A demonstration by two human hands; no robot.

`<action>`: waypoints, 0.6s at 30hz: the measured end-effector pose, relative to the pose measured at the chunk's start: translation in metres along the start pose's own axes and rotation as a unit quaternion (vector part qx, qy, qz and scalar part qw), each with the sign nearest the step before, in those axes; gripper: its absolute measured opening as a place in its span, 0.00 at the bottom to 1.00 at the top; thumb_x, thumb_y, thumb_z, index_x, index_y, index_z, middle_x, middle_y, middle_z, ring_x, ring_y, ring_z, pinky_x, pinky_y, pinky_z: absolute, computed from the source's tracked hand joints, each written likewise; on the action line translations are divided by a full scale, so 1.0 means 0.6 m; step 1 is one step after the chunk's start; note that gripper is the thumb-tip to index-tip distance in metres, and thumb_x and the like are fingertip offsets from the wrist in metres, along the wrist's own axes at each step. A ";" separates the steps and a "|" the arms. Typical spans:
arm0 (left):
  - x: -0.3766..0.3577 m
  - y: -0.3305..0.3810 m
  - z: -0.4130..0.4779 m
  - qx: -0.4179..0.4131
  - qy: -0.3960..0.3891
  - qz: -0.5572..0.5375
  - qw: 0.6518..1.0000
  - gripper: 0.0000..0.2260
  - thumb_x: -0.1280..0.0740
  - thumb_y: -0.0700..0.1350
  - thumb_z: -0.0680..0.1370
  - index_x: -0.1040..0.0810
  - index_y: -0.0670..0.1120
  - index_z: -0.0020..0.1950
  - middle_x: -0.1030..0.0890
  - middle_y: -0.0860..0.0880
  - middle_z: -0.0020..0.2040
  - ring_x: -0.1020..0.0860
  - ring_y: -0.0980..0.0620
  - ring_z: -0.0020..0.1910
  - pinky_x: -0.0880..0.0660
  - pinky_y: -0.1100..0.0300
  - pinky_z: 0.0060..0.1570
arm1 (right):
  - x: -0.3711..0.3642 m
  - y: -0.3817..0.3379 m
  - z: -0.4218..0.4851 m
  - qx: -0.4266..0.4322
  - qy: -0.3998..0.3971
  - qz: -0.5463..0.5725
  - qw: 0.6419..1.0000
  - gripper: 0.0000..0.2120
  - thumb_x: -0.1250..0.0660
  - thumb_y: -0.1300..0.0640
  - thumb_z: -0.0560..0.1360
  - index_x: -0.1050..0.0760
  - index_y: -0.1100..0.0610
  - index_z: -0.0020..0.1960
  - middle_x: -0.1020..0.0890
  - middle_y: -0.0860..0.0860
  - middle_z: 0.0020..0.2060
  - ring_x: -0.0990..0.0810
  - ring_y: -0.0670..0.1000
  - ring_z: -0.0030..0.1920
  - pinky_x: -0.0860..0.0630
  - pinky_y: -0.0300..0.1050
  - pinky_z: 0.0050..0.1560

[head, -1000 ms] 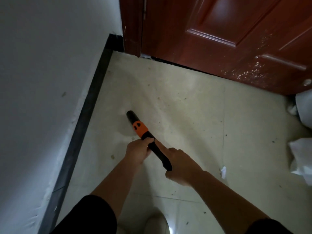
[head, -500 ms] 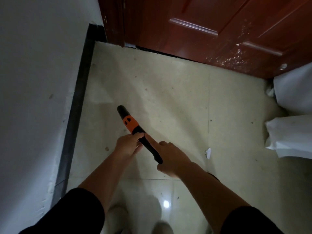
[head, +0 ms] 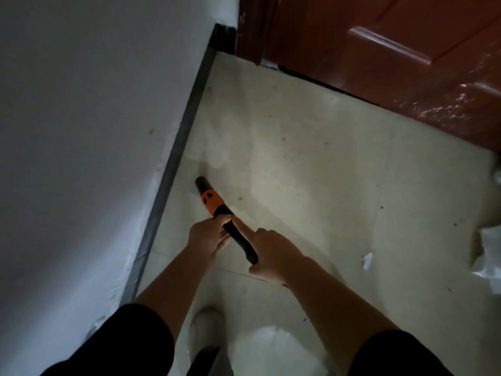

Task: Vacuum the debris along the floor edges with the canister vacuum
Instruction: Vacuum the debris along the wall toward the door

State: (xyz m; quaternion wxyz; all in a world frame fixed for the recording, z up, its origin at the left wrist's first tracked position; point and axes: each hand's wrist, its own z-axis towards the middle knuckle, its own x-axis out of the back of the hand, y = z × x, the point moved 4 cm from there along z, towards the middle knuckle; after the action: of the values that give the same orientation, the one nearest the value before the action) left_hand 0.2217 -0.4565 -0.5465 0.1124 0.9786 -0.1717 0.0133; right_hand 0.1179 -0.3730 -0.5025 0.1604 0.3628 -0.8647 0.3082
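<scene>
Two hands, my left hand [head: 208, 237] and right hand [head: 273, 253], grip the black-and-orange plastic vacuum wand [head: 217, 207]; its nozzle [head: 202, 183] has swung nearer the dark baseboard strip [head: 173, 169] on the floor [head: 298, 172]'s left edge, likely reaching debris there.

A pale cream tiled floor [head: 311, 169] meets a white wall [head: 81, 118] with dark baseboard [head: 173, 164]; a reddish-brown, seemingly wooden panelled door [head: 379, 44] stands beyond.

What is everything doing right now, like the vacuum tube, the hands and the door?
vacuum tube: held by both hands, tip aimed at the baseboard, apart from it.
left hand: grips the tube.
right hand: holds the tube, forefinger straight along it.
door: looks shut.
paper scrap: lying on the floor, not vacuumed yet.
</scene>
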 end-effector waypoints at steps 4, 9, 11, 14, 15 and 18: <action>-0.002 0.013 -0.024 -0.041 -0.013 -0.058 0.997 0.07 0.32 0.42 0.79 0.20 0.40 0.54 0.17 0.45 0.45 0.19 0.50 0.42 0.25 0.61 0.45 | 0.015 -0.010 0.019 0.043 0.012 0.011 0.999 0.50 0.29 0.60 0.71 0.62 0.43 0.78 0.26 0.53 0.45 0.25 0.50 0.41 0.25 0.43 0.39; -0.022 0.037 -0.088 -0.119 0.017 -0.089 0.989 0.10 0.32 0.40 0.78 0.21 0.38 0.57 0.17 0.42 0.53 0.18 0.47 0.50 0.22 0.58 0.51 | 0.051 -0.010 -0.011 0.084 0.023 0.056 0.995 0.52 0.29 0.58 0.72 0.66 0.42 0.77 0.24 0.53 0.48 0.22 0.51 0.46 0.24 0.43 0.45; -0.046 0.036 -0.133 -0.134 0.026 -0.094 0.986 0.13 0.31 0.41 0.77 0.22 0.38 0.61 0.17 0.43 0.53 0.18 0.49 0.50 0.23 0.61 0.46 | 0.069 -0.003 -0.051 0.094 0.046 0.069 0.992 0.54 0.29 0.58 0.71 0.69 0.41 0.76 0.24 0.53 0.50 0.22 0.52 0.48 0.22 0.48 0.49; -0.085 0.027 -0.218 -0.154 0.040 -0.115 0.980 0.15 0.31 0.41 0.77 0.22 0.39 0.63 0.17 0.46 0.52 0.19 0.52 0.50 0.24 0.64 0.43 | 0.099 0.004 -0.121 0.090 0.029 0.105 0.990 0.56 0.28 0.59 0.71 0.71 0.42 0.75 0.24 0.52 0.55 0.22 0.52 0.52 0.22 0.51 0.54; -0.095 0.023 -0.250 -0.162 0.046 -0.124 0.978 0.15 0.31 0.41 0.77 0.22 0.39 0.64 0.18 0.47 0.50 0.20 0.53 0.49 0.25 0.65 0.43 | 0.112 0.004 -0.146 0.094 0.020 0.107 0.990 0.56 0.28 0.59 0.71 0.71 0.43 0.76 0.24 0.51 0.56 0.21 0.51 0.53 0.21 0.51 0.55; -0.110 0.010 -0.343 -0.199 0.070 -0.139 0.968 0.15 0.31 0.41 0.77 0.22 0.41 0.64 0.19 0.51 0.46 0.21 0.57 0.45 0.28 0.67 0.40 | 0.152 -0.006 -0.220 0.120 -0.003 0.094 0.988 0.55 0.28 0.59 0.72 0.70 0.44 0.76 0.24 0.48 0.58 0.20 0.48 0.54 0.21 0.47 0.55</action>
State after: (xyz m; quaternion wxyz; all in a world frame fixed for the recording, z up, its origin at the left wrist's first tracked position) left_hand 0.1603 -0.3940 -0.3487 0.3176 0.9474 -0.0250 0.0311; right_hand 0.0651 -0.3374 -0.3553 0.0837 0.2971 -0.8522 0.4225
